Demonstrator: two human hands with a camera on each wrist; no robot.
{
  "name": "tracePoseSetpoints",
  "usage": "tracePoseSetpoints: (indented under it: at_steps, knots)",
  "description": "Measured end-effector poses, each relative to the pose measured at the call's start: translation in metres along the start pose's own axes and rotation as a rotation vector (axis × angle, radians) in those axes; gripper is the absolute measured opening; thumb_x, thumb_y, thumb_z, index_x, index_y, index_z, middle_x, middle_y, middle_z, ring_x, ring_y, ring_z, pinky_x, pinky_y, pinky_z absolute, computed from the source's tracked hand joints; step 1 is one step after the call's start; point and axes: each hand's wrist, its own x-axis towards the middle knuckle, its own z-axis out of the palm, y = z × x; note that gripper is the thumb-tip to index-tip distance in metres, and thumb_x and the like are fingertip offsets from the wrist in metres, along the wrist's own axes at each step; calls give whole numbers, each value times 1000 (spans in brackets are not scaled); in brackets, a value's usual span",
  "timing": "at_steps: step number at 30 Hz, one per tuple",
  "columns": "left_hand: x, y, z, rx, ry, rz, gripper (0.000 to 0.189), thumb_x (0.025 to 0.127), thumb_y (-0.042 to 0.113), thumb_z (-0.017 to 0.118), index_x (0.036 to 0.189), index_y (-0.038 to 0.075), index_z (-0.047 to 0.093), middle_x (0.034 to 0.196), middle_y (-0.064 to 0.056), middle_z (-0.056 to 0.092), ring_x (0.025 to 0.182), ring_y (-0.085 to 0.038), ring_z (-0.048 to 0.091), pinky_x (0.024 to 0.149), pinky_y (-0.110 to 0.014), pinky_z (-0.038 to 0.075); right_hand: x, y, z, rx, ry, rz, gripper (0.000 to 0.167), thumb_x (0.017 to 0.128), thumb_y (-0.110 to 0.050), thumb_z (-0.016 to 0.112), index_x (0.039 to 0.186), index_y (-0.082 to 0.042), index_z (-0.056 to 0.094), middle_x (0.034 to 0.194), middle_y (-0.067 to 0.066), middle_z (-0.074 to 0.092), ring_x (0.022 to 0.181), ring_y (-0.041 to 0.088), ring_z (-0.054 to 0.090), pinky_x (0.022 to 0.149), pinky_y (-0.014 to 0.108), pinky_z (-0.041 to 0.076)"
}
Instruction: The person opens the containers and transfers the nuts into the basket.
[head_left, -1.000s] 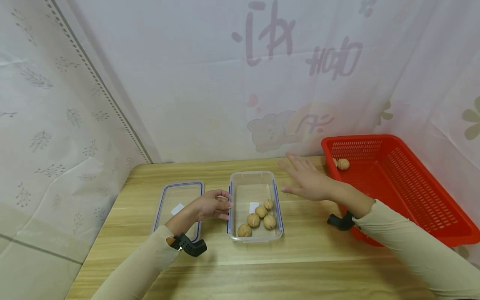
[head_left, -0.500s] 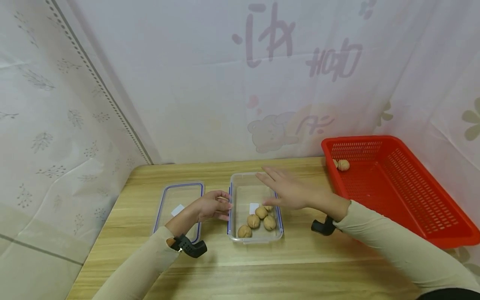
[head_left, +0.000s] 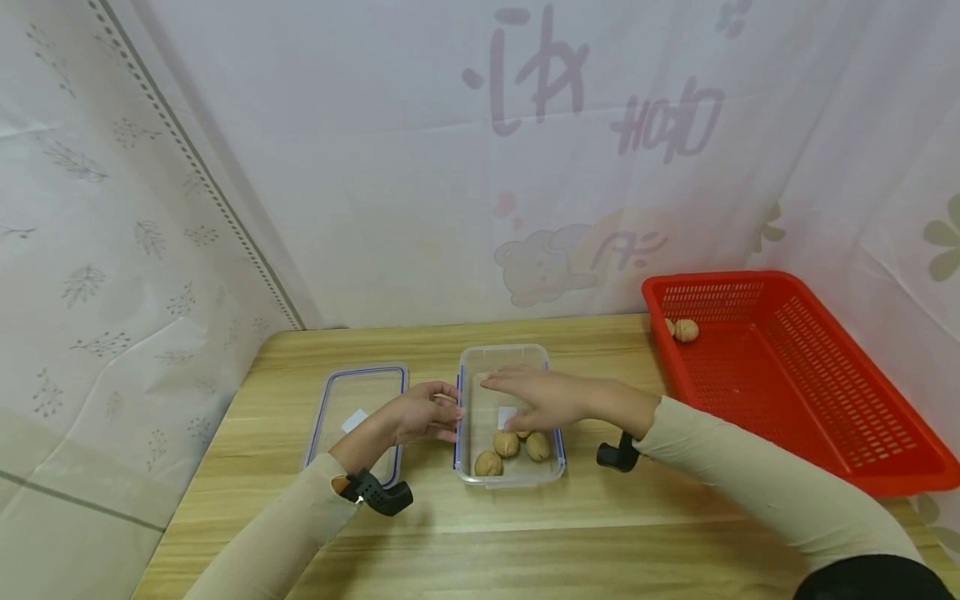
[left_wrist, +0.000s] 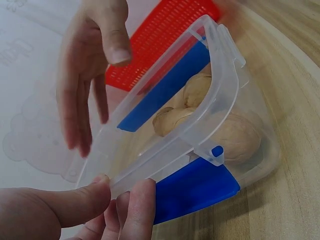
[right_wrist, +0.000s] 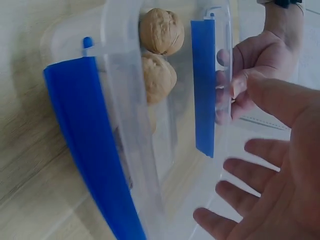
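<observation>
A clear plastic food container with blue side latches stands uncovered on the wooden table. Several walnuts lie in its near part; a white label shows in the middle. My left hand holds the container's left side, thumb at the rim and fingers against the outer wall. Over the container's right half hovers my right hand, fingers extended, holding nothing and hiding some walnuts in the head view. The right wrist view shows its spread fingers above the rim.
To the left of the container lies its clear lid with a blue seal, partly under the left forearm. A red perforated basket stands at the right, with walnuts in its far left corner. A printed curtain hangs behind.
My right hand has moved left from beside the red basket to over the container, its fingers coming closer together. The left hand and the container have stayed in place.
</observation>
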Motion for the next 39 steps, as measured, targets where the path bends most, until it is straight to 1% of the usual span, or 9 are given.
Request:
tracePoseSetpoints:
  at_steps: [4, 8, 13, 17, 21, 27, 30, 34, 39]
  knots:
    - [0, 1, -1, 1, -6, -5, 39, 101, -7, 55, 136, -11, 39, 99, -11, 57, 85, -17, 61, 79, -34, 65, 12, 0, 4, 40, -54, -32, 62, 98, -20, 70, 152, -6, 44, 157, 9, 43, 148, 28, 33, 124, 45, 28]
    - [-1, 1, 0, -1, -15, -6, 41, 101, -7, 54, 138, -12, 37, 101, -11, 58, 86, -17, 61, 79, -33, 65, 23, -2, 7, 65, -117, -49, 55, 95, -13, 73, 146, -9, 53, 152, 5, 50, 144, 22, 39, 122, 39, 33]
    - [0, 1, 0, -2, -16, 1, 42, 101, -7, 54, 138, -13, 35, 99, -10, 57, 84, -16, 61, 78, -32, 65, 33, -1, 8, 96, -206, -17, 43, 95, -9, 72, 137, -11, 62, 144, 0, 57, 139, 17, 46, 119, 34, 37]
    - [0, 1, 1, -1, -11, 2, 41, 101, -7, 55, 137, -14, 36, 96, -9, 56, 84, -17, 59, 77, -32, 65, 38, 3, 10, 153, -260, 7, 41, 94, -8, 72, 134, -10, 65, 137, -2, 62, 133, 13, 50, 117, 36, 41]
    - [0, 1, 0, 2, -9, -1, 40, 101, -7, 55, 136, -14, 37, 96, -9, 56, 84, -17, 58, 78, -33, 65, 43, 7, 14, 216, -293, -3, 43, 91, -6, 74, 133, -7, 65, 132, 0, 66, 125, 12, 55, 113, 37, 45]
    - [0, 1, 1, 2, -13, 5, 40, 101, -7, 56, 135, -13, 38, 97, -9, 56, 85, -17, 59, 79, -33, 65, 49, 9, 23, 259, -348, -6, 42, 88, -1, 76, 128, -6, 67, 124, 1, 68, 116, 10, 60, 107, 27, 48]
    - [0, 1, 1, 1, -17, 8, 39, 101, -6, 56, 135, -13, 38, 97, -9, 57, 85, -17, 60, 79, -33, 65, 51, 8, 25, 260, -368, 12, 41, 87, 0, 77, 127, -8, 68, 122, -1, 68, 114, 8, 59, 104, 23, 48]
    - [0, 0, 0, -5, -24, 9, 39, 100, -7, 56, 134, -13, 38, 96, -9, 57, 84, -17, 60, 78, -33, 64, 54, 6, 26, 267, -382, 31, 41, 87, 0, 77, 126, -10, 69, 120, -3, 67, 112, 8, 59, 102, 22, 49]
    - [1, -1, -2, -13, -27, 7, 37, 101, -7, 55, 133, -13, 38, 94, -8, 57, 83, -16, 60, 77, -32, 64, 56, 4, 26, 268, -398, 26, 39, 87, 1, 77, 124, -12, 71, 117, -4, 68, 111, 9, 60, 99, 20, 49]
